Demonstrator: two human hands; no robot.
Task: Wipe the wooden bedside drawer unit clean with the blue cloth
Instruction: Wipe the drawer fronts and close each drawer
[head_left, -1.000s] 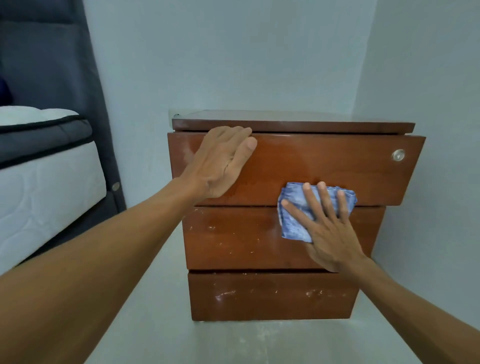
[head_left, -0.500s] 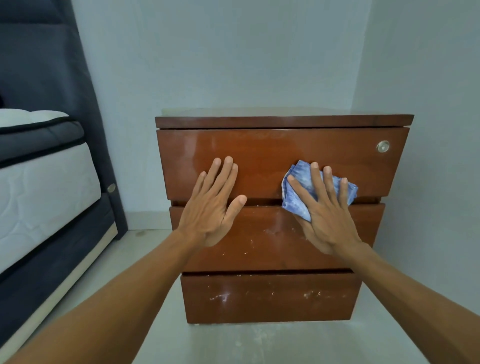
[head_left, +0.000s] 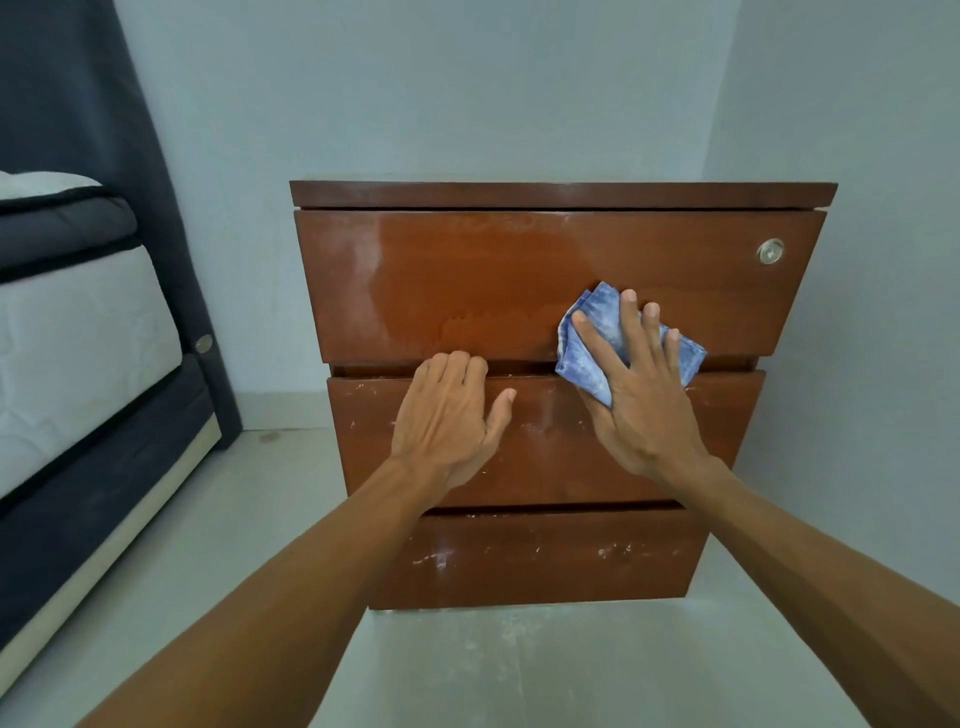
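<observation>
The wooden bedside drawer unit (head_left: 467, 280) stands in a corner, three drawers high, with white smears on the top front and white specks on the lower two. My right hand (head_left: 636, 400) presses the folded blue cloth (head_left: 597, 343) flat against the unit, across the gap between the top and middle drawers. My left hand (head_left: 449, 415) rests on the middle drawer front, its fingertips curled over that drawer's top edge into the gap.
A round metal lock (head_left: 770, 252) sits at the top drawer's right end. A bed with a white mattress (head_left: 67, 332) and dark base stands at the left, a dark headboard (head_left: 119, 130) behind it. Pale walls close in behind and right; dusty floor (head_left: 498, 665) lies in front.
My left hand slid down from the top drawer to the middle drawer's top edge and curled its fingers in. My right hand with the cloth shifted slightly up and right.
</observation>
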